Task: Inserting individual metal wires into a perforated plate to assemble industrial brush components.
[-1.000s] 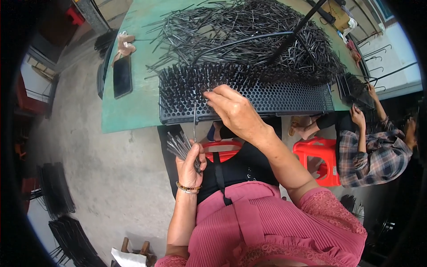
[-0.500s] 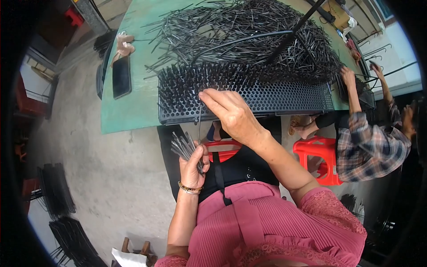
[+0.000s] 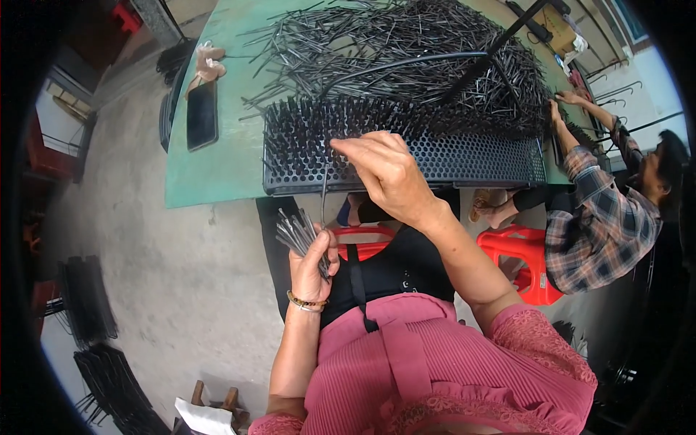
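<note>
My left hand (image 3: 313, 268) is closed round a fanned bundle of thin dark rods (image 3: 296, 230), low in front of the table's near edge. One longer grey rod (image 3: 323, 194) stands up from beside its thumb toward the rack. My right hand (image 3: 384, 174) hovers over the near left part of a black perforated rack (image 3: 471, 161), thumb and fingertips pressed together; what they hold, if anything, I cannot make out. Many upright black-topped rods (image 3: 297, 130) fill the rack's left and back holes. Behind it lies a large heap of loose dark rods (image 3: 406, 43).
A green table (image 3: 217, 174) carries a phone (image 3: 202, 116) at left. A dark bent arm (image 3: 500, 47) crosses above the heap. At right, a co-worker in a plaid shirt (image 3: 598, 181) sits on a red stool (image 3: 518, 254), hands at the table. Black racks stand at lower left.
My right hand has shifted slightly right and its fingers have drawn together more. My left hand keeps its bundle. The co-worker's arms and head have moved, and the view has tilted a little.
</note>
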Tool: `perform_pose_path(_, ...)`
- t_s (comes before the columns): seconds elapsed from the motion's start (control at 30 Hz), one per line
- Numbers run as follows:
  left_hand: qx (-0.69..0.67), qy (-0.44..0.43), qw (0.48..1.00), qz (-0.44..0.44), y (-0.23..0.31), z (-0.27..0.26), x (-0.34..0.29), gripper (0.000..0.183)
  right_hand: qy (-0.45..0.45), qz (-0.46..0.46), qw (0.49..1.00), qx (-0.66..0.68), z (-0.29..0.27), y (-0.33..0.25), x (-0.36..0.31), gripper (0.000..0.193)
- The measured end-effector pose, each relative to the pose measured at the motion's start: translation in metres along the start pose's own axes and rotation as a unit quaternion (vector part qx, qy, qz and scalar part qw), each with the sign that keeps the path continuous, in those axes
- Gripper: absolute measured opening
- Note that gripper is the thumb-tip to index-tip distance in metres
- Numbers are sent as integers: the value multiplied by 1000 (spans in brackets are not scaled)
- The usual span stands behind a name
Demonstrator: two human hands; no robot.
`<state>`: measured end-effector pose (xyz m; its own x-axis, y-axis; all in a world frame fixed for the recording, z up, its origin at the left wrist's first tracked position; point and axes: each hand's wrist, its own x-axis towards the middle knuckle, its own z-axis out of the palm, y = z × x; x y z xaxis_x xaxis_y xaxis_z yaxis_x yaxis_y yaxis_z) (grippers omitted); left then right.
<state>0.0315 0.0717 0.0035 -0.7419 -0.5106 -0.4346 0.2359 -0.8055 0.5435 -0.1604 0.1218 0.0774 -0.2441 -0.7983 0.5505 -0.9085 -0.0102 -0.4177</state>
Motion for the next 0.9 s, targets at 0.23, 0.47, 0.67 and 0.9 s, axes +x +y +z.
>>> perform_pose_path(0.23, 7, -13, 1000, -12, -1, -1, 1, 20, 23, 9, 999, -28, 0, -1, -1, 27)
perform_pose_path(0.47, 14, -23, 1000, -9, 0, 0, -1, 20, 19, -9, 998, -51, -1, 0, -4, 26)
perform_pose_path(0.67, 6, -8, 1000, -7, 0, -2, 0, 20, 55, 18, 998, -26, -1, 6, -7, 22)
perform_pose_path(0.9, 16, -14, 1000, -12, -3, -1, 3, 20, 85, 59, 994, 46, -6, 6, -2, 13)
